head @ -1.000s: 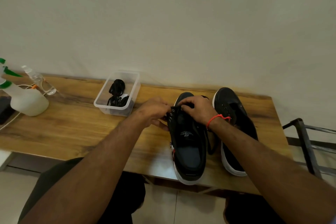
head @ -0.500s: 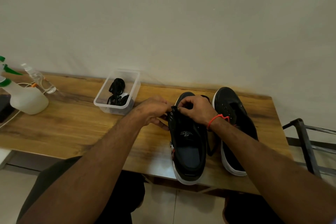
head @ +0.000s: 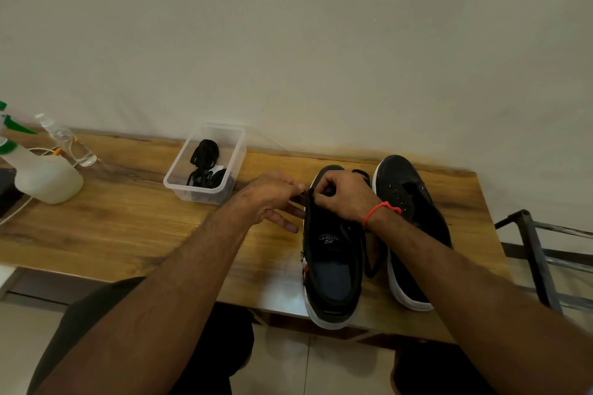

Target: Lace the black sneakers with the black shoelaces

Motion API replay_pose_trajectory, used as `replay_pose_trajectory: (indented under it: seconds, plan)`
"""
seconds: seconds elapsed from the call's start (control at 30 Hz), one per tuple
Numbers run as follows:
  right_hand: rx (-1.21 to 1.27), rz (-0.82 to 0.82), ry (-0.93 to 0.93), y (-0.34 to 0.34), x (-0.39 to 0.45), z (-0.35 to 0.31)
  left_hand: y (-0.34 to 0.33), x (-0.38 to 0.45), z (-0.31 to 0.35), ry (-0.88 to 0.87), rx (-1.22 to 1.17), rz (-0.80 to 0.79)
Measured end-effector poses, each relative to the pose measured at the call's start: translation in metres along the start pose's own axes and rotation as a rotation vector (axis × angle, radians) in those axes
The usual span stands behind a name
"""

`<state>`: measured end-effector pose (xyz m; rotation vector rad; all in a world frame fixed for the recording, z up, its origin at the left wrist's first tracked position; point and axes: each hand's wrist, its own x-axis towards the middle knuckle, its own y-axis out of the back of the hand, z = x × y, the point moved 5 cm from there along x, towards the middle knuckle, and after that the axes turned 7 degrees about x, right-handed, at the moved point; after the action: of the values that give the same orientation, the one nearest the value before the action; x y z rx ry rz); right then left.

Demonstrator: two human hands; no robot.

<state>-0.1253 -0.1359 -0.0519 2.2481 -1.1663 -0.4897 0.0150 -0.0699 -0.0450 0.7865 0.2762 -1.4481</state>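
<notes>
From the head camera, two black sneakers sit side by side on a wooden desk (head: 128, 224), toes pointing at the wall. The left sneaker (head: 333, 253) is the one being worked on, and its heel hangs a little over the near edge of the desk. The right sneaker (head: 414, 218) sits just beside it with bare lace holes. The two hands are close together at the top edge of the left sneaker, near its toe end. The left hand (head: 272, 199) pinches something thin and dark at its fingertips, right by the shoe's side; it looks like a lace end, but it is too small to be sure. The right hand (head: 343, 196) has its fingers curled onto the shoe's top edge, and a red thread is tied round its wrist. A black shoelace (head: 373, 263) hangs down between the two sneakers. Further left, a clear plastic box (head: 175, 183) holds more black shoelaces (head: 205, 163). At the far left stands a white spray bottle (head: 48, 176) with green parts.
</notes>
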Motion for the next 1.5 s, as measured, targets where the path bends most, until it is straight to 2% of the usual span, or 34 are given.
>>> replay_pose_trajectory:
  seconds: [0.1, 0.27, 0.57, 0.67, 0.77, 0.83, 0.9, 1.07, 1.2, 1.27, 1.33, 1.37, 1.43, 1.47, 1.5]
  plan:
    - [0.014, -0.018, 0.007, 0.000, 0.001, 0.000, 0.000, 0.002, -0.003, 0.000, 0.027, 0.000]
    - [0.017, -0.173, -0.018, 0.010, 0.000, -0.002, 0.003, -0.002, -0.003, 0.021, 0.073, 0.019]
    - [0.332, 0.018, -0.038, 0.051, 0.003, -0.003, 0.023, 0.009, 0.004, -0.009, -0.418, 0.177]
    - [0.157, -0.017, -0.029, 0.043, 0.002, 0.000, 0.025, 0.008, 0.008, -0.089, -0.332, 0.311]
    - [-0.109, -0.042, -0.021, 0.021, 0.001, 0.000, 0.025, 0.007, 0.015, -0.228, -0.077, 0.420]
    - [-0.097, -0.025, -0.077, 0.008, 0.000, 0.001, 0.026, 0.001, 0.023, -0.320, 0.092, 0.512]
    - [-0.042, -0.026, -0.126, 0.000, -0.001, 0.002, 0.027, -0.003, 0.029, -0.373, 0.114, 0.555]
    - [-0.072, -0.054, -0.197, -0.013, -0.010, 0.005, 0.047, -0.018, 0.034, -0.359, -0.287, 0.624]
    - [-0.063, -0.046, -0.206, -0.017, -0.014, 0.006, 0.073, -0.026, 0.039, -0.484, -0.745, 0.682]
    - [-0.085, -0.043, -0.209, -0.018, -0.015, 0.007, 0.083, -0.030, 0.039, -0.561, -0.821, 0.749]
    - [-0.113, -0.045, -0.208, -0.019, -0.016, 0.007, 0.087, -0.037, 0.046, -0.624, -0.581, 0.791]
    - [-0.122, -0.043, -0.203, -0.020, -0.016, 0.007, 0.084, -0.039, 0.051, -0.654, -0.309, 0.775]
    - [-0.135, -0.039, -0.201, -0.020, -0.016, 0.006, 0.066, -0.031, 0.054, -0.608, 0.391, 0.597]
    - [-0.144, -0.037, -0.204, -0.019, -0.017, 0.006, 0.055, -0.022, 0.046, -0.499, 0.677, 0.461]
    - [-0.148, -0.035, -0.213, -0.018, -0.017, 0.007, 0.046, -0.015, 0.033, -0.368, 0.861, 0.322]
